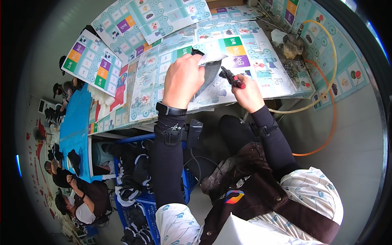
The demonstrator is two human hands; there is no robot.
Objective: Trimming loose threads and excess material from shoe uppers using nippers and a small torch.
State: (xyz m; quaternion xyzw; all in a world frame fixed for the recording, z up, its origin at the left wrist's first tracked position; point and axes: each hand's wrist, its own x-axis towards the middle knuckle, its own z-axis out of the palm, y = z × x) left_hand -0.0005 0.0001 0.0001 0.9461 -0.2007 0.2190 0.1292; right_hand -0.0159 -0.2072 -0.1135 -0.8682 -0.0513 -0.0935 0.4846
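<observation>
My left hand (184, 79) is closed over the worktable, its fingers gripping a dark grey piece of material (209, 75) with a pale flap at its far end. The fingers hide part of that piece, and its exact kind does not show. To its right, my right hand (249, 94) is wrapped round a small black spray gun (231, 76) with a red end. The gun's nozzle points left toward the dark piece, a short gap away from it. Beneath both hands, printed sheets (153, 75) cover the worktable.
A yellow hose (335, 53) and an orange hose (335, 122) loop down at the right. Blue baskets (152, 210) of black-and-white pieces stand below, left of my legs. A printed board (93, 61) leans at the table's left. Several people work along a blue table (75, 130).
</observation>
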